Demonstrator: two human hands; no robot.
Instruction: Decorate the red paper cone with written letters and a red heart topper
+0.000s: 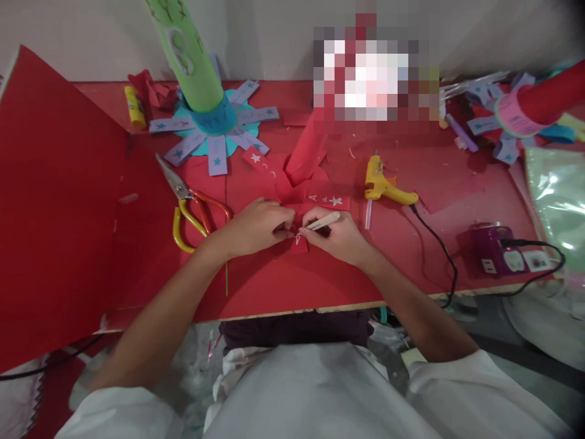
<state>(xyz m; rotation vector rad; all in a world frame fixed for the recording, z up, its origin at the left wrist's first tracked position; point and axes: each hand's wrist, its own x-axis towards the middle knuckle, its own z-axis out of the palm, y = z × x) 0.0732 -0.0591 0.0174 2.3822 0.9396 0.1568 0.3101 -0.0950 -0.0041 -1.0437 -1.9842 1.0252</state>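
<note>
Right hand [340,235], centre of the frame, grips a slim white marker pen [325,221], long axis slanting, tip down-left at the white-lettered red paper strip [300,246] between both hands. Left hand [259,225] curls beside the strip's left edge; pinching it? Can't tell. Knuckles hide its far part; beyond, upper centre, pixelation swallows the top of the red paper tube [305,152].

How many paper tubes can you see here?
3: a green tube at the back left, a red tube beyond the white pen, and a second red tube with a pink band at the right edge. The pixelated patch may hide others.
</note>
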